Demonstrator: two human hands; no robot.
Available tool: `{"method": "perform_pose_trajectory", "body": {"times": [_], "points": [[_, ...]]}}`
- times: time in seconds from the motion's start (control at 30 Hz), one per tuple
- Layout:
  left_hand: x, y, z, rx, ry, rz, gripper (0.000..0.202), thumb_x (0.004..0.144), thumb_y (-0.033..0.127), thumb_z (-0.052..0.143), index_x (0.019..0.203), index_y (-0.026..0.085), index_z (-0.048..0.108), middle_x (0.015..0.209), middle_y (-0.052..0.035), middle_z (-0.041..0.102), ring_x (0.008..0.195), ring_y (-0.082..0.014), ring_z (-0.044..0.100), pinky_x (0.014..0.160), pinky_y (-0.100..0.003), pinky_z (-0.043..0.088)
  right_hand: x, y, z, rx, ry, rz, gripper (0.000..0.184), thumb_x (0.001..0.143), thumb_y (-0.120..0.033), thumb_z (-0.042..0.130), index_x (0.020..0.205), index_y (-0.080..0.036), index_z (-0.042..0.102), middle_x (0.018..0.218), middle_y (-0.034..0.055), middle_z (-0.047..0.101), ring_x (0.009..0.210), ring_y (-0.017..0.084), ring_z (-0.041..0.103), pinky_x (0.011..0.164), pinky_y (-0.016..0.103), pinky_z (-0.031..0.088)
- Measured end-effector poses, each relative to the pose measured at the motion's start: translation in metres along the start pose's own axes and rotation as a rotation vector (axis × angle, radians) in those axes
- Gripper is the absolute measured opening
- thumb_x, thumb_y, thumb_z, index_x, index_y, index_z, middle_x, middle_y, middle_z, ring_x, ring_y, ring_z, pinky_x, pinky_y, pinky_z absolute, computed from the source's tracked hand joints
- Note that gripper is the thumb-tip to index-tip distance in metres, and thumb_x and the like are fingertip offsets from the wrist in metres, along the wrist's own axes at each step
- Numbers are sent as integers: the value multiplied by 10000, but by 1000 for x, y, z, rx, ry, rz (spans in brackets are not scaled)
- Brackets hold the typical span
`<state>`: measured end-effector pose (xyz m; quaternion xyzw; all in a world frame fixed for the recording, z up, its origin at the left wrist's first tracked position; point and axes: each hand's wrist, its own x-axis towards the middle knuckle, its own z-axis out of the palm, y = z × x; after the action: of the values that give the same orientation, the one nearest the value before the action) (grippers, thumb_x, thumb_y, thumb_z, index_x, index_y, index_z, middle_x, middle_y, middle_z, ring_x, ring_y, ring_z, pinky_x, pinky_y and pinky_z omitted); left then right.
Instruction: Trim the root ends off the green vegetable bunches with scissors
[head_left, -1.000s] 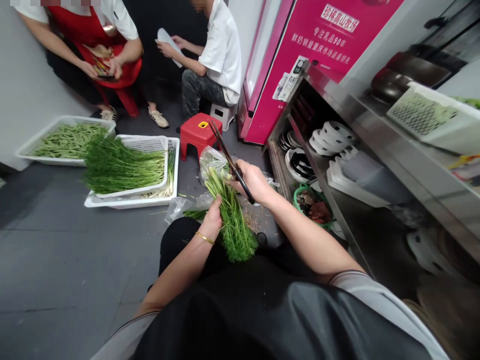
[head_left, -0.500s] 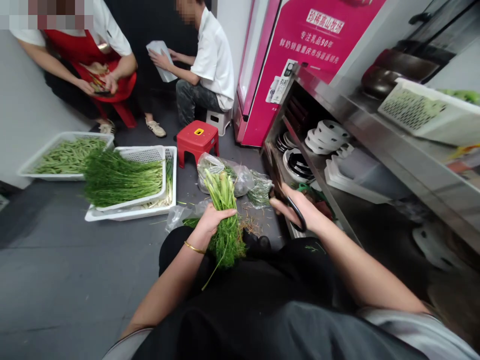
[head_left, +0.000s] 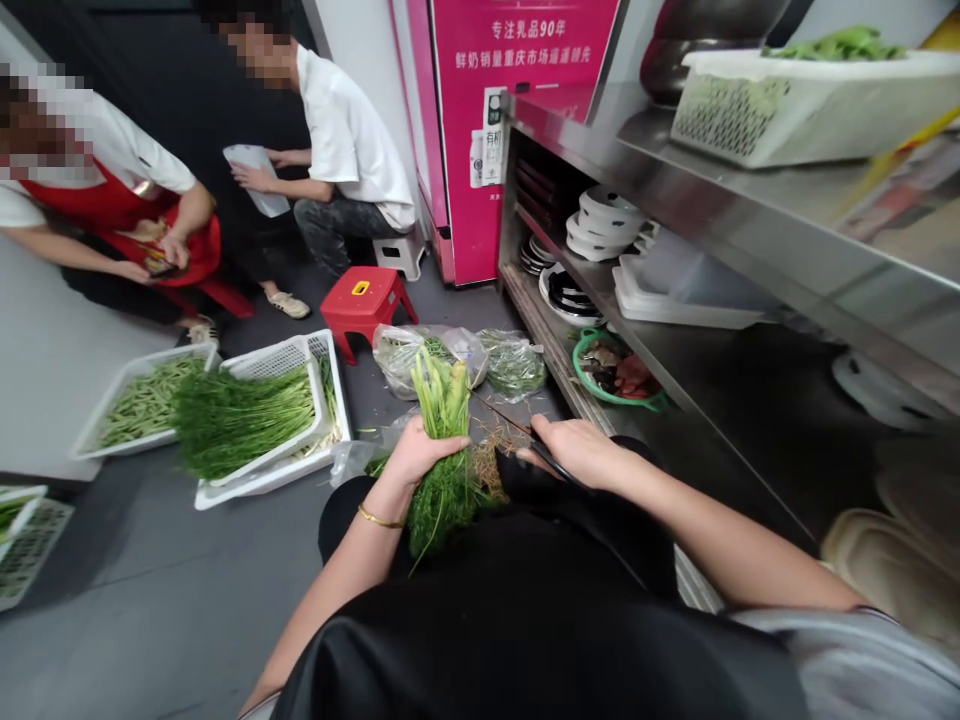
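Observation:
My left hand (head_left: 425,450) is wrapped round a bunch of leafy greens (head_left: 442,400), pale stalks upward and feathery leaves hanging down over my lap. In my right hand (head_left: 574,448) is a pair of black-handled scissors (head_left: 551,462), its blades pointing left toward the stalks. Whether the blade tips touch the bunch I cannot tell. Behind the bunch, clear plastic bags with greens (head_left: 397,355) lie on the floor, and brown trimmings (head_left: 501,440) are scattered below the scissors.
At left, white baskets hold feathery greens (head_left: 240,420) and green beans (head_left: 150,400). A red stool (head_left: 367,300) stands ahead. Two people sit beyond it, one holding white paper (head_left: 259,180). Steel shelving (head_left: 712,210) with dishes and a green basket (head_left: 652,402) flanks my right side.
My right hand has brought the scissors down and left, close to the stalks. The left hand keeps its hold on the greens. My view has turned to the right.

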<state>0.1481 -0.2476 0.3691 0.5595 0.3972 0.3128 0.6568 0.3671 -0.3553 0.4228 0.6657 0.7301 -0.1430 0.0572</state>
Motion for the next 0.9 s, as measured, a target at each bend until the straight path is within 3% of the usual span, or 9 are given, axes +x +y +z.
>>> {"method": "perform_pose_trajectory", "body": {"times": [0.2, 0.47, 0.7, 0.83, 0.9], "points": [[2, 4, 10, -55, -35, -48, 305, 477, 139, 837, 762, 131, 729, 755, -43, 717, 666, -177, 644, 692, -291, 517, -4, 12, 10, 8, 27, 23, 540, 918, -627, 246, 1016, -152, 482, 795, 144, 704, 773, 298, 688, 595, 313, 384], [5, 8, 17, -96, -66, -136, 249, 439, 117, 836, 646, 138, 699, 611, -16, 674, 548, -154, 605, 572, -265, 501, -6, 20, 16, -44, 74, 53, 541, 929, -599, 242, 1049, -128, 480, 821, 148, 702, 772, 292, 683, 594, 313, 387], [12, -3, 7, -67, -103, -168, 264, 428, 106, 821, 664, 129, 705, 627, -28, 682, 543, -153, 597, 550, -261, 491, -8, 27, 15, 39, 46, -6, 448, 939, -568, 271, 969, -180, 492, 738, 112, 694, 741, 273, 678, 569, 289, 341], [15, -5, -1, -41, -123, -145, 299, 420, 99, 823, 695, 140, 712, 676, -29, 695, 588, -161, 608, 587, -269, 502, -13, 33, 32, 213, 144, 75, 351, 927, -533, 338, 896, -207, 465, 700, 67, 665, 690, 243, 666, 556, 271, 338], [14, -3, -14, -57, -115, -112, 337, 438, 116, 827, 757, 145, 721, 711, -42, 705, 619, -173, 624, 614, -280, 507, -18, 35, 49, 374, 183, 112, 331, 934, -512, 322, 871, -215, 452, 718, 57, 659, 692, 222, 661, 575, 264, 373]]}}
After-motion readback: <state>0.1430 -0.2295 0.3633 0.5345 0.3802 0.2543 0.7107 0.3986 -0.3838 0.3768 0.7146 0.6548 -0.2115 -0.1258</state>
